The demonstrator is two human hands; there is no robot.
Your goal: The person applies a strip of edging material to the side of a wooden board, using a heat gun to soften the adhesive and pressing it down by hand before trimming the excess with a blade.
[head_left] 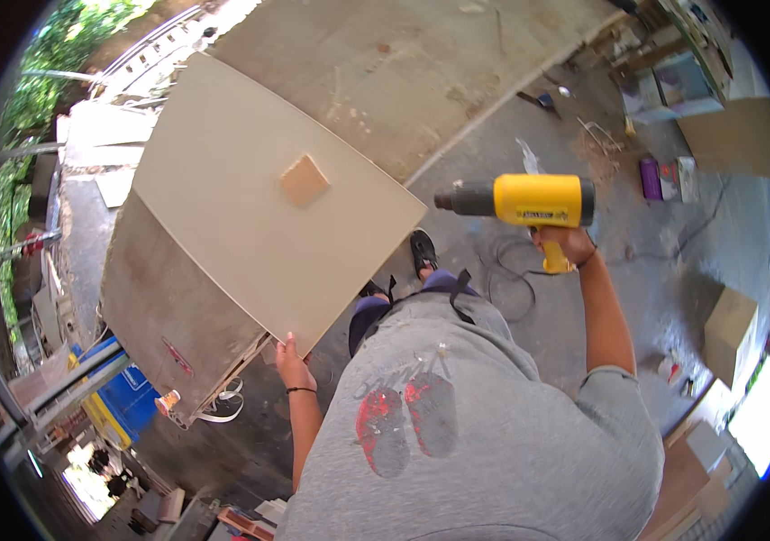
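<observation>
A yellow heat gun [538, 200] with a dark nozzle is gripped by its handle in my right hand [567, 245]. Its nozzle points left, toward the right corner of a pale flat board [223, 162], with a gap between them. My left hand [292, 368] holds the board's near edge, thumb on top; the fingers underneath are mostly hidden. On the board lies a small light-brown square wooden block [304, 181]. Beneath the board is a worn brown work table [385, 72], partly covered by it.
A red slim tool [177, 357] and a small orange-and-white roll [167, 402] lie near the table's left end. A dark cable [504, 275] coils on the floor beside my feet. Cardboard boxes [731, 335] and a purple can [651, 178] stand to the right. A blue bin [128, 401] is at left.
</observation>
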